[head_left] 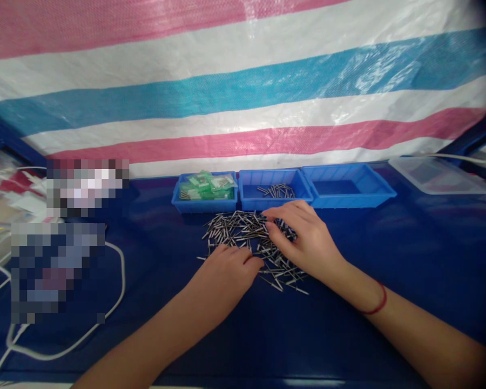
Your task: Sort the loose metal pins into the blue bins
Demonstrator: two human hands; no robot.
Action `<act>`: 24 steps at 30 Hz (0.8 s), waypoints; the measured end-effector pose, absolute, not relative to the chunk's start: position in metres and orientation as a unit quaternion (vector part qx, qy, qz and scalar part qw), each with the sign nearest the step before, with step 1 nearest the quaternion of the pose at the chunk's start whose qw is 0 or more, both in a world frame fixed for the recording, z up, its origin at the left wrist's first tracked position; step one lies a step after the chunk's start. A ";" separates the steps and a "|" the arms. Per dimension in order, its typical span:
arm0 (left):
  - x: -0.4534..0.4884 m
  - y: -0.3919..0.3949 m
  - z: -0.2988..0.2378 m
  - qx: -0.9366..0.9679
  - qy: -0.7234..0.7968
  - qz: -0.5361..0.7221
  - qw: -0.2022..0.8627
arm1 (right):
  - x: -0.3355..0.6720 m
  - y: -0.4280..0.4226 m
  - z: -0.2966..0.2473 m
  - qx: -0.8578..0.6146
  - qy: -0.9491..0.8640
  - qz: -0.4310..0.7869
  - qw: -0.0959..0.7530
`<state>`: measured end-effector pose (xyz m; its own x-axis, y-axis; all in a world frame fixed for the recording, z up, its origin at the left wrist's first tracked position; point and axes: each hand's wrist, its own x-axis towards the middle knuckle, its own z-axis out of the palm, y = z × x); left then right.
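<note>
Lying loose on the dark blue desk (235, 346), a heap of thin metal rivets (245, 229) spreads out in front of me, the pieces crossing at all angles; I take it as the centre of my clock. At seven o'clock my left hand (231, 267) rests over the near edge, fingers curled under with the thumb against them, their tips hidden, so I cannot tell whether they have hold of a rivet. At two o'clock my right hand (310, 237) arches over the far side, forefinger and thumb a little apart above the metal; the other fingers are mostly hidden behind, and whether anything is gripped I cannot tell. A dark red band (385, 298) circles that wrist. Just beyond the heap, three blue bins stand side by side: the left bin (206, 206) at eleven, holding green-tinted packets (206, 185); the middle bin (255, 204) towards one, with some loose rivets inside; the right bin (336, 202) at two. Farther out, between two and three, lies a translucent plastic lid (443, 178). Towards nine, a white cable (124, 270) loops across beside a pixelated patch (56, 273). At twelve, behind everything, hangs a striped sheet (210, 92) of pink, white and blue.
</note>
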<state>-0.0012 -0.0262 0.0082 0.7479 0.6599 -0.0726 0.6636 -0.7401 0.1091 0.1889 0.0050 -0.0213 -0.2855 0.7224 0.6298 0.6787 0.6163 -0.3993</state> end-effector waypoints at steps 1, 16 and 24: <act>-0.002 -0.024 0.009 0.930 0.357 -0.001 0.086 | 0.188 0.004 -0.021 -0.431 -0.804 0.027 0.409; -0.015 -0.005 0.017 0.768 0.451 0.259 0.374 | 0.180 -0.005 -0.022 -0.343 -0.858 0.109 0.365; -0.016 -0.002 0.008 0.715 0.431 0.277 0.476 | 0.181 -0.005 -0.017 -0.333 -0.866 0.093 0.361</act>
